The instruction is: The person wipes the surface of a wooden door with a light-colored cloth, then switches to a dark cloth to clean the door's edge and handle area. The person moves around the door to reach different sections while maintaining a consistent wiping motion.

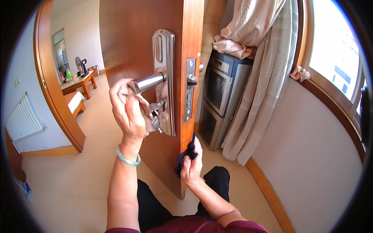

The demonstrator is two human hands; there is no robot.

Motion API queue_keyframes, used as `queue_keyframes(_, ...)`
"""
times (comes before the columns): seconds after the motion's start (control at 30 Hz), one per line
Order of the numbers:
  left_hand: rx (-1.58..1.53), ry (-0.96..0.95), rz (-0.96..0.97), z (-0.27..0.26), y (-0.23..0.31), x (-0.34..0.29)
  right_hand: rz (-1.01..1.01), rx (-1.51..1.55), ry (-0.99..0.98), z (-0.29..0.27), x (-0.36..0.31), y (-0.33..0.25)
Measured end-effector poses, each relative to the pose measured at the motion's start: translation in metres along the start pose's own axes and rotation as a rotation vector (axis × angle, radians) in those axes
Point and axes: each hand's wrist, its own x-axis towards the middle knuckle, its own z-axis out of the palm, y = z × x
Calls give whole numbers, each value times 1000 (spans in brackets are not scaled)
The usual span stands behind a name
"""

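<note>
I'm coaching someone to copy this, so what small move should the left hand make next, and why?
I'd suggest sliding the pale cloth along the door handle toward the metal plate: the left hand holds it at the handle's free end, and the rest of the handle looks uncovered. Keys hang just below, so going gently seems wise.

The reddish-brown wooden door (128, 46) stood upright and open. On its face, a tall silver metal plate (169, 70) bore a shiny cylindrical lever handle (150, 82), with silver metal keys (156, 122) hanging below. A crumpled pale-pink cloth (149, 126) touched the handle's free end; a bunched dark-navy cloth (188, 154) lay against the door's narrow edge, lower down.
</note>
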Motion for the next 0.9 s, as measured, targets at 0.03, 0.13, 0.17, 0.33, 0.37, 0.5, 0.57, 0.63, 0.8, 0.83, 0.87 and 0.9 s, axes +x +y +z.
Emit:
queue_keyframes(0.03, -19, 9, -12, 2, 0, 0, 7, -2, -9, -4, -4, 4)
queue_keyframes(0.13, -58, -4, -49, -4, 4, 2, 30, 5, -97, -15, 2, 7)
queue_keyframes(0.17, -62, -20, -62, -11, 5, 1, 26, -27, -139, -16, 9, 0)
queue_keyframes(0.33, -102, -69, -43, -24, 10, 6, -280, 263, 106, -18, 121, -61)
queue_keyframes(0.37, -73, -80, -29, -27, 13, 6, -389, 297, 91, -15, 152, -80)
queue_keyframes(0.5, -83, -88, -75, -33, 20, 4, -663, -264, 22, 9, 249, -135)
queue_keyframes(0.57, -117, -76, -120, -34, 26, 5, -720, -308, -24, 28, 273, -145)
queue_keyframes(0.63, -133, -41, -73, -37, 27, 10, -744, -293, -12, 34, 279, -148)
queue_keyframes(0.8, -164, 65, -84, -38, 32, 13, -817, -418, 17, 42, 291, -162)
queue_keyframes(0.83, -164, 56, -79, -39, 30, 12, -853, -438, 49, 46, 304, -166)
queue_keyframes(0.87, -165, 46, -69, -40, 30, 13, -889, -435, 105, 50, 320, -170)
queue_keyframes(0.9, -164, 37, -60, -41, 30, 13, -890, -412, 136, 53, 338, -177)
